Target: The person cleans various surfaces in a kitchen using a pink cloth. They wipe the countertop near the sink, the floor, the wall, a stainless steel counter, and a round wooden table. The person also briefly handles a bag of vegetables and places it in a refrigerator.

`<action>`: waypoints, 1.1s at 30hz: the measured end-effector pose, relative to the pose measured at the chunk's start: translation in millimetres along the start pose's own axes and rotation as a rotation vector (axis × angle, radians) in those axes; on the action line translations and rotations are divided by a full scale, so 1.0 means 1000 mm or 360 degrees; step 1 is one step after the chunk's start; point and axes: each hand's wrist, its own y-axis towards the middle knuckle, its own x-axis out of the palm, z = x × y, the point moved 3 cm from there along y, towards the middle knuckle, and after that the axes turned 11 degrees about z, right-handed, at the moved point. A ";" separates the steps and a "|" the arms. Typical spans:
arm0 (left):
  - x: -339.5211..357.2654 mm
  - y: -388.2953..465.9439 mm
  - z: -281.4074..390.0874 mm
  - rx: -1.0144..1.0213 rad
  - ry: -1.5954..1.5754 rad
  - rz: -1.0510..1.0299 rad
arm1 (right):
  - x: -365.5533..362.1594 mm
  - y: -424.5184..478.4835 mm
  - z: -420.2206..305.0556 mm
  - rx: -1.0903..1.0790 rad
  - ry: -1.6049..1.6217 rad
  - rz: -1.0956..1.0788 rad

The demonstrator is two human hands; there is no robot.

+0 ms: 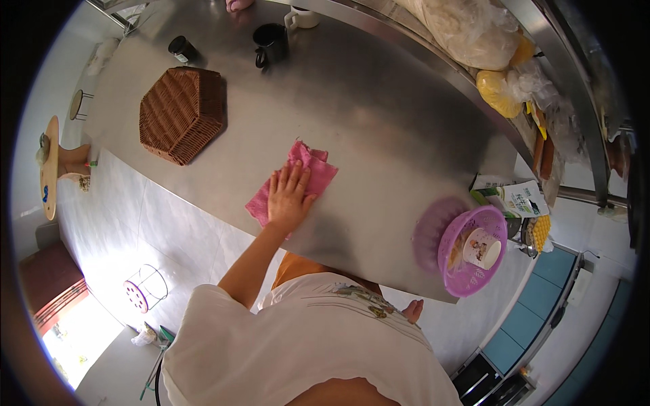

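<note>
My left hand [289,198] lies palm down on a crumpled pink cloth [321,171], pressing it against the stainless-steel tabletop [376,203] near the front edge. Its fingers point away from me and are slightly spread. Only part of my right hand [414,310] shows, low beside my shirt and past the table's front edge; its grip is unclear. Beyond the cloth, to the left, a brown woven hexagonal basket [177,114] rests with its woven base up. A purple plastic basket [500,223] at the right front corner holds a white paper cup [482,248].
Toward the back stand a black mug [271,43], a white mug [305,19] and a dark lidded jar [183,49]. A raised shelf with plastic bags [467,35] runs along the far right. Beside the purple basket lies a printed carton [518,198]. A stool [144,289] stands on the floor.
</note>
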 end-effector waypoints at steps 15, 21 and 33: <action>0.062 0.086 0.084 0.0160 0.0112 0.0437 | -0.001 0.006 -0.030 -0.0632 -0.0198 -0.0465; 0.075 -0.011 0.202 0.0609 -0.0324 0.0031 | 0.021 0.017 -0.063 -0.0742 -0.0041 -0.0945; -0.013 -0.053 -0.030 -0.0548 0.0188 0.0518 | 0.090 0.011 -0.171 -0.1111 -0.0218 -0.1447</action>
